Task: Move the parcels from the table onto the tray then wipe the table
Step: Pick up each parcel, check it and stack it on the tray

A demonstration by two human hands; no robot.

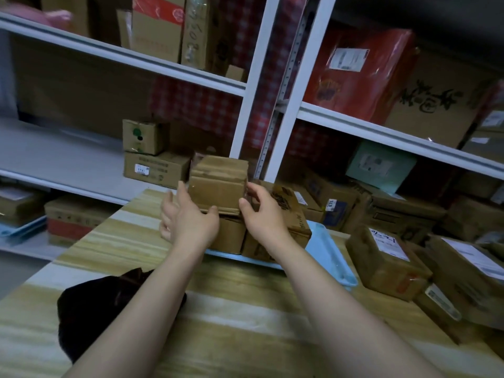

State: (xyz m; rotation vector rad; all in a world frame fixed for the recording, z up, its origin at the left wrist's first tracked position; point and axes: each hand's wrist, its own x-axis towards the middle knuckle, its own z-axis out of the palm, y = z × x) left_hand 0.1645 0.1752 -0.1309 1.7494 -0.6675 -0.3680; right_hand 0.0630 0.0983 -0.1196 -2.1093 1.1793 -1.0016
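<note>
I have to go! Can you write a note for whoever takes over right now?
Left hand and right hand both grip a small brown cardboard box over the light blue plastic tray. Done: brown parcels already sit on the tray. Left: set this box down, move the labelled cardboard parcels right of the tray, then wipe the wooden table; black cloth lies near.
</note>
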